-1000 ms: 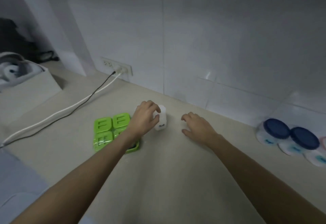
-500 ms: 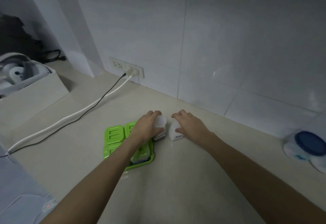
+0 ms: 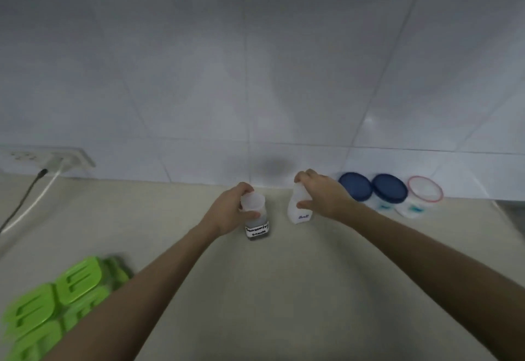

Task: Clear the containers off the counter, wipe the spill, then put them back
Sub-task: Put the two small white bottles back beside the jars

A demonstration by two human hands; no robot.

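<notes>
My left hand [image 3: 230,213] is wrapped around the top of a small clear jar [image 3: 255,218] with a pale lid and a white handwritten label, fingers curled over the far side of the lid and thumb pressed on the near side; the label's wording is too blurred for me to read. My right hand [image 3: 324,196] is clasped around the upper part of a white bottle [image 3: 299,208], fingertips at its top and thumb on its side, with a small blue label showing near its base. Jar and bottle stand apart, side by side, near the middle of the beige counter [image 3: 270,289], the bottle at 3 o'clock from the jar; I cannot tell whether either is lifted clear of the surface. At 3 o'clock from my right hand, three round tubs sit in a row against the white tiled wall [image 3: 255,62]: two blue-lidded tubs [image 3: 372,187] just beside each other, then a pink-rimmed tub [image 3: 424,193]. At 8 o'clock in the view, a green four-lid container [image 3: 56,301] lies blurred on the counter, partly behind my left forearm. At 9 o'clock, a wall socket [image 3: 51,159] carries a plug, with a white cable [image 3: 31,207] and a dark cable [image 3: 24,196] trailing down over the counter.
</notes>
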